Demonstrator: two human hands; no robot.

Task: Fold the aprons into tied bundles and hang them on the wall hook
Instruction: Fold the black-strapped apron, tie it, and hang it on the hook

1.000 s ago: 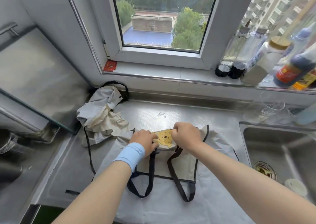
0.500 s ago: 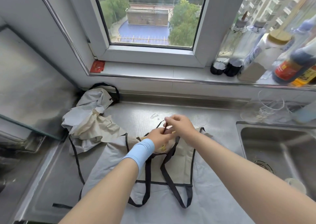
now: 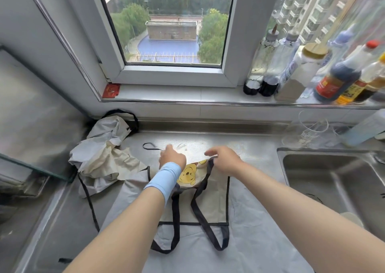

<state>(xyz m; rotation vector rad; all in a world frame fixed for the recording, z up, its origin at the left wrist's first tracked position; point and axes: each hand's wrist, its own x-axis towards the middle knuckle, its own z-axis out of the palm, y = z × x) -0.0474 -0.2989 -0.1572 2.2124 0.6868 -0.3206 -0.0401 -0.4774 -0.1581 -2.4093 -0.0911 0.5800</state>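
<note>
A grey apron [image 3: 245, 249] with black trim lies spread on the steel counter [image 3: 239, 145]. Its folded top shows a yellow bear print [image 3: 187, 174]. My left hand [image 3: 171, 157], with a blue wristband, pinches a thin black strap [image 3: 149, 146] that trails to the left in a loop. My right hand [image 3: 224, 159] grips the black strap at the right edge of the folded bear part. Two wide black straps [image 3: 200, 212] run down over the cloth. A second apron [image 3: 104, 154] lies crumpled at the back left.
A steel sink [image 3: 333, 181] is to the right. A clear glass [image 3: 308, 131] stands at the counter's back right. Several bottles [image 3: 337, 77] line the window sill. A glass panel [image 3: 31, 127] stands at the left. The wall hook is not in view.
My hands were together on the folded bear part. They have moved apart, the left drawing a thin strap out to the left, the right pulling its strap to the right. The bear print shows again.
</note>
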